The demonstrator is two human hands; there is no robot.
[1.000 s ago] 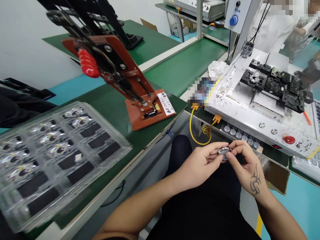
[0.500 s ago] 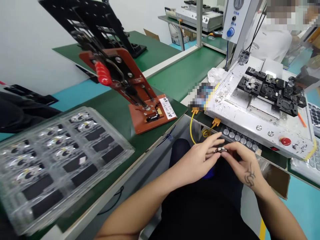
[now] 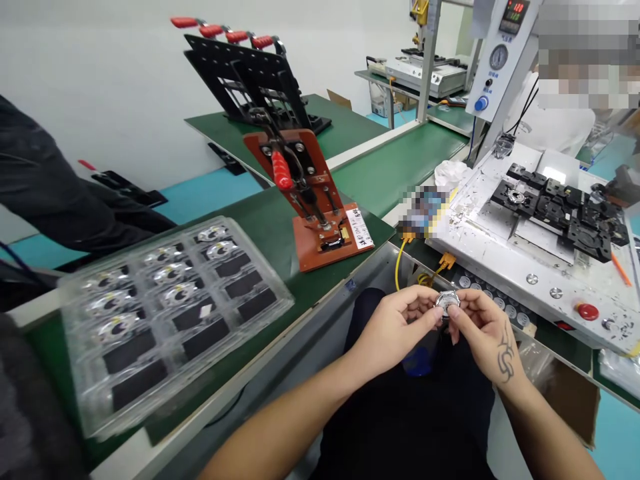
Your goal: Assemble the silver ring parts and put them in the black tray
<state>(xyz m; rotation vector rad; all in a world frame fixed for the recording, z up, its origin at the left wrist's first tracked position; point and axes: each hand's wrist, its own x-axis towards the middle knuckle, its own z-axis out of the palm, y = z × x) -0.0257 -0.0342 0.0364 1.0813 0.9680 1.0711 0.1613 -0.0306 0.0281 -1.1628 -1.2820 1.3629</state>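
A silvery watch case (image 3: 447, 304) is pinched between my two hands, above my lap. My left hand (image 3: 400, 325) grips its left side, thumb on the near face and fingers curled behind. On the other side my right hand (image 3: 483, 330) holds it the same way, its thumb pressed on the face. Left of me, a clear plastic tray (image 3: 173, 373) carries several similar shiny metal parts in its compartments; other compartments show only dark lining. A red-brown toggle clamp fixture (image 3: 320, 193) with a red handle stands tilted up on the green table.
At right is a white machine (image 3: 505, 260) with black fixture blocks (image 3: 555, 207) and a red button (image 3: 587, 311). Rows of round pieces (image 3: 500, 303) lie below its front edge. A black rack with red handles (image 3: 245, 73) stands behind. A person's dark-clothed leg (image 3: 60, 180) is at far left.
The watch case has turned from edge-on to showing its face. My left fingers have curled in around it. The camera view has shifted left, and a person's leg shows more at left.
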